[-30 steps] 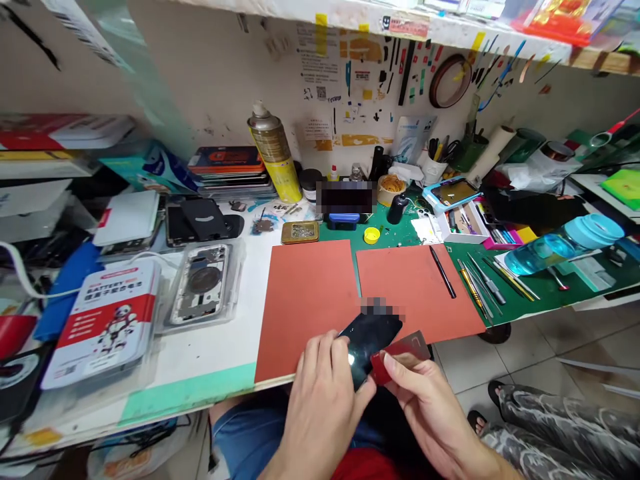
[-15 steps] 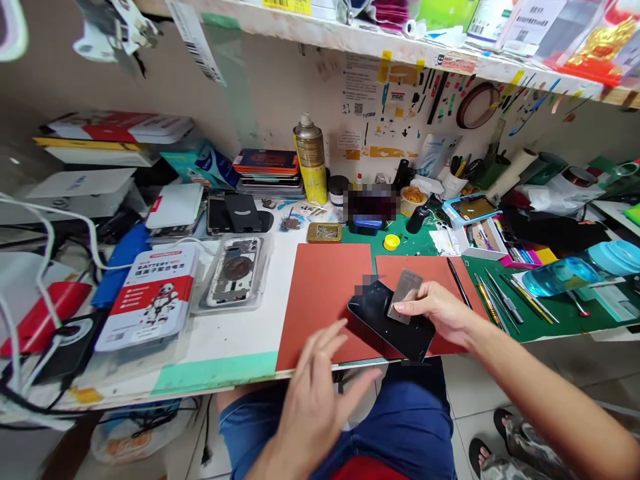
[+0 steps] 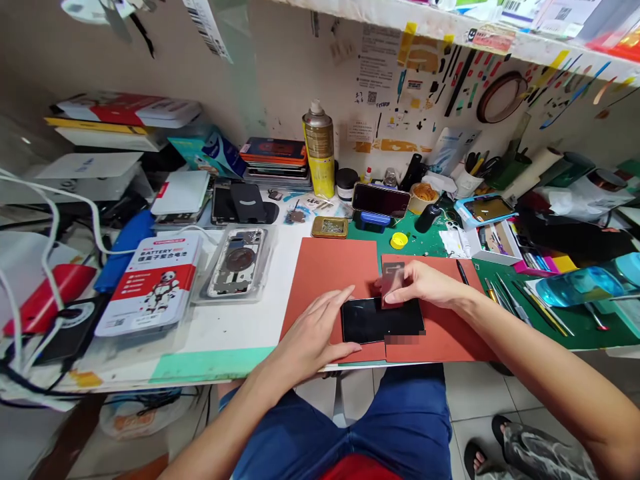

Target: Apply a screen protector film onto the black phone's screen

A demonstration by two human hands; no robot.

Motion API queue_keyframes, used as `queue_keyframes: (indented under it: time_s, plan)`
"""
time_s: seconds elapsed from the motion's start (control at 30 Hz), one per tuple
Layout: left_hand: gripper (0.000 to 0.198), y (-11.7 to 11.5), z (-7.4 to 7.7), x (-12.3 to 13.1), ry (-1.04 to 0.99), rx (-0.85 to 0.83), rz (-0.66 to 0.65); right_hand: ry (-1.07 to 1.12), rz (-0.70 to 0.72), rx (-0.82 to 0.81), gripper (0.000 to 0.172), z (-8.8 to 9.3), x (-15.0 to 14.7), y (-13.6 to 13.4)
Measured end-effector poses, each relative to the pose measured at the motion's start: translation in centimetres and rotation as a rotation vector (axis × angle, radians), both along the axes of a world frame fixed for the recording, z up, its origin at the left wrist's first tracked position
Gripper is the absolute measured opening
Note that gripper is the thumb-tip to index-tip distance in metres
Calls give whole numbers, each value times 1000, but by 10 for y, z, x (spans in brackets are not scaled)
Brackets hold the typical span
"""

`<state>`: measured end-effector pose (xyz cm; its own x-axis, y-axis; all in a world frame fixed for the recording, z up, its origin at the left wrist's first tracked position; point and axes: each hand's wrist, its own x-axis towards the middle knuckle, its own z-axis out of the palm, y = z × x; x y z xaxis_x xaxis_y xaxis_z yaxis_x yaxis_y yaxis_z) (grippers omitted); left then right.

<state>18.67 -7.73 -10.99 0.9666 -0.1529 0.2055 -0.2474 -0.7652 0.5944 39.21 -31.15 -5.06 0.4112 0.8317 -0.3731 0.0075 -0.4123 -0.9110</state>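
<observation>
A dark smartphone [image 3: 365,321] lies flat, screen side up, across two reddish-brown mats. My left hand [image 3: 315,328] is at its left end, fingers stretched past the upper edge and thumb along the lower edge; whether it touches the phone is hard to tell. Between thumb and fingers, my right hand [image 3: 420,285] pinches a thin, greyish see-through card [image 3: 393,280] with a cut-out near its top. The card stands nearly upright, its lower end over the phone's upper right part. Whether the card touches the screen I cannot tell.
An opened phone body [image 3: 237,263] sits in a clear tray to the left, beside a battery box [image 3: 153,287]. Behind stand a small tin [image 3: 330,227], a propped phone [image 3: 381,200] and a spray can [image 3: 320,150]. Tweezers and tools [image 3: 515,300] and a water bottle [image 3: 580,280] are right.
The phone, tilted and slanting before, now lies flat and level. My left hand has come up from the table's front edge to its left end. The card has turned more upright.
</observation>
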Motion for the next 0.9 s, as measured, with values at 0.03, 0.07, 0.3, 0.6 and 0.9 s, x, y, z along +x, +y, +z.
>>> queue_keyframes:
  time_s: [0.03,0.07,0.3,0.6,0.9]
  plan:
    - [103,0,0,0,1,3,-2,-81,-57,12,30,0,0,-5]
    - [101,-1,0,0,1,5,-4,-163,-112,17,30,0,-1,-9]
    - [81,-5,6,-2,27,24,3,-459,-164,46,21,-2,-14,-21]
    - [73,-6,9,-2,-6,54,18,-684,-43,84,16,-5,-17,-17]
    - [73,-6,7,-1,-34,83,16,-761,-31,100,16,-7,-20,-19]
